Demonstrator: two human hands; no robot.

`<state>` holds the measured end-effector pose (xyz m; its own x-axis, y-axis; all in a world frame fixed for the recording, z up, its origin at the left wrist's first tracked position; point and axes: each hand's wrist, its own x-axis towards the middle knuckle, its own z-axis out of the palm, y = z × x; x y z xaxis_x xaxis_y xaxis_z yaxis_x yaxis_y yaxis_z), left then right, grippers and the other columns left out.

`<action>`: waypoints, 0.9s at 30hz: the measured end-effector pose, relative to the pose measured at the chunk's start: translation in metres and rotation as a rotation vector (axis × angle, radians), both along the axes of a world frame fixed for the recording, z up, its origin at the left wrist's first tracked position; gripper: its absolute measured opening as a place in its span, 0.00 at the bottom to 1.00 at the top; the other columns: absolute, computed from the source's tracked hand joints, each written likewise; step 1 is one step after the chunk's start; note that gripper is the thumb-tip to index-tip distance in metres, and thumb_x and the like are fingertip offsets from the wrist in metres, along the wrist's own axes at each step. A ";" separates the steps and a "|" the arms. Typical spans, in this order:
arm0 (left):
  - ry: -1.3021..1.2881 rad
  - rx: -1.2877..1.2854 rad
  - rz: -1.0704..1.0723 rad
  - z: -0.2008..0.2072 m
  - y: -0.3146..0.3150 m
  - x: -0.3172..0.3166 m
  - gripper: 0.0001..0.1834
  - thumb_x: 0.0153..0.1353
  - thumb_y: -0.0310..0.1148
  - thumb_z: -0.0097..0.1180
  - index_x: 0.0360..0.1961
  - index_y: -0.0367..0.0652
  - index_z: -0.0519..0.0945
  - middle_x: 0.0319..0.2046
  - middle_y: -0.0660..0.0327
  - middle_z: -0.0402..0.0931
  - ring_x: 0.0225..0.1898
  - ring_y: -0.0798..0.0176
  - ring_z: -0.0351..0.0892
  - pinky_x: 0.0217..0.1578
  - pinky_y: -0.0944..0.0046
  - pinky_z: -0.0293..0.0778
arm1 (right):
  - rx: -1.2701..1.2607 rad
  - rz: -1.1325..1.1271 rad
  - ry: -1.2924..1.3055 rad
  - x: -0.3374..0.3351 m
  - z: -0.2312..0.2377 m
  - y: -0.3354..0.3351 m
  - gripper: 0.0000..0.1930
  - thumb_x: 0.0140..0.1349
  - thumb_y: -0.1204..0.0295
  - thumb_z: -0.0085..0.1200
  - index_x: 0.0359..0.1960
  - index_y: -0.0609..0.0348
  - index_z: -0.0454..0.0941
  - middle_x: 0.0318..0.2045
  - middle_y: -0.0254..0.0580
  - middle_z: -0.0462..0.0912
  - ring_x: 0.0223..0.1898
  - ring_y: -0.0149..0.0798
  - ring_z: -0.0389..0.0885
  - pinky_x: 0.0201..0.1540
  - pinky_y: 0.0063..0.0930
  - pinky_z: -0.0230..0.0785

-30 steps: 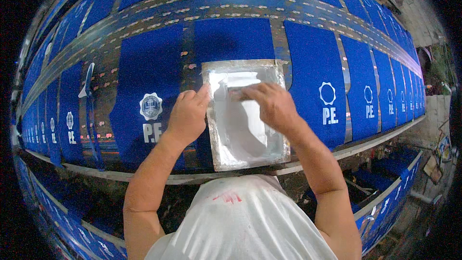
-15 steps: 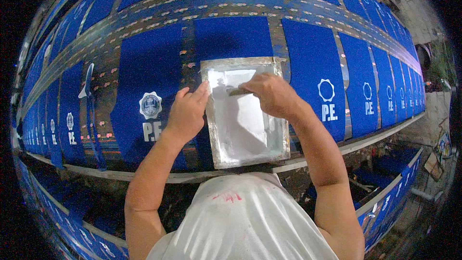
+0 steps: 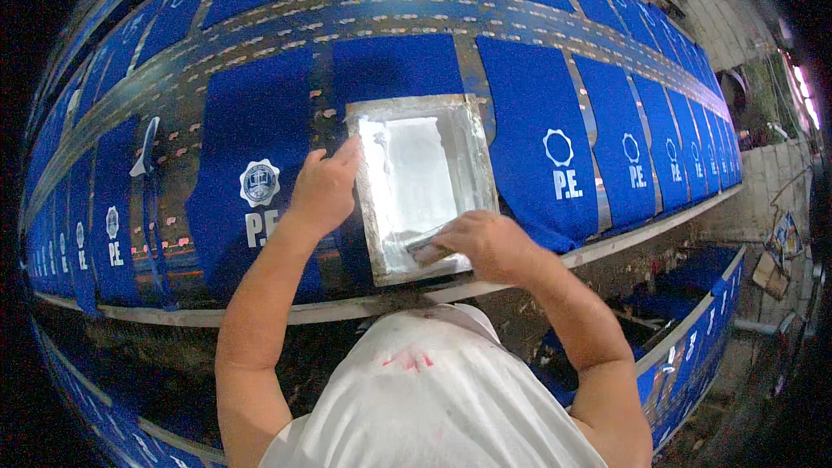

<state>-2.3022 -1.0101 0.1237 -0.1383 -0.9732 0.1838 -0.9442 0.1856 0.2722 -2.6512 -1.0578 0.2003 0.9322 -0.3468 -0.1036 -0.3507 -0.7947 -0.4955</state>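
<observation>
A screen printing frame [image 3: 487, 160] lies on a blue cloth panel in front of me, with bright white ink or mesh inside its worn rim. My left hand [image 3: 328, 189] grips the frame's left edge near the top, fingertips on the rim. In my right hand [image 3: 492, 244] is a squeegee [image 3: 426, 251], held at the near end of the mesh, low inside the frame. The fingers wrap over its top, hiding part of it. The frame covers most of the cloth beneath.
Blue cloth panels with white prints line the long table; the panel to my left [image 3: 251, 113] bears a filled badge, the one to my right [image 3: 529, 113] an open ring. A narrow dark-and-white item [image 3: 147, 152] lies farther left. The table's pale edge [image 3: 347, 310] runs before me.
My right hand has drawn the squeegee from the far part of the mesh to its near end. My left hand stays at the frame's edge. The view has shifted slightly.
</observation>
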 end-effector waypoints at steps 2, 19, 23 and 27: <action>-0.014 0.016 0.002 0.006 -0.001 -0.002 0.28 0.64 0.19 0.62 0.67 0.32 0.87 0.75 0.47 0.82 0.65 0.42 0.88 0.73 0.40 0.76 | 0.139 0.024 0.069 0.009 -0.002 -0.044 0.27 0.63 0.81 0.60 0.63 0.50 0.92 0.53 0.54 0.94 0.57 0.62 0.92 0.63 0.54 0.85; 0.001 0.193 0.215 0.027 -0.006 -0.033 0.29 0.62 0.21 0.63 0.67 0.35 0.88 0.79 0.50 0.80 0.59 0.39 0.91 0.63 0.44 0.82 | -0.156 0.049 -0.221 0.039 -0.032 -0.115 0.23 0.65 0.77 0.61 0.62 0.48 0.92 0.47 0.48 0.94 0.50 0.56 0.94 0.57 0.52 0.87; 0.070 0.140 0.224 0.028 -0.004 -0.039 0.30 0.61 0.21 0.64 0.67 0.36 0.88 0.79 0.50 0.81 0.56 0.38 0.91 0.62 0.44 0.82 | -0.127 0.117 -0.232 -0.001 -0.028 -0.055 0.22 0.68 0.73 0.61 0.64 0.52 0.89 0.50 0.46 0.92 0.51 0.54 0.93 0.57 0.51 0.86; 0.022 0.201 0.251 0.031 -0.004 -0.039 0.31 0.60 0.18 0.61 0.67 0.32 0.89 0.80 0.50 0.80 0.61 0.41 0.92 0.62 0.43 0.83 | -0.025 0.225 -0.105 -0.021 -0.014 -0.018 0.23 0.68 0.72 0.61 0.65 0.54 0.89 0.55 0.46 0.92 0.54 0.55 0.93 0.61 0.51 0.84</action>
<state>-2.3410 -1.0145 0.1552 0.1126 -0.9935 -0.0154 -0.9472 -0.1120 0.3005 -2.6723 -1.0758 0.1867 0.9915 -0.1301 0.0044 -0.1106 -0.8594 -0.4991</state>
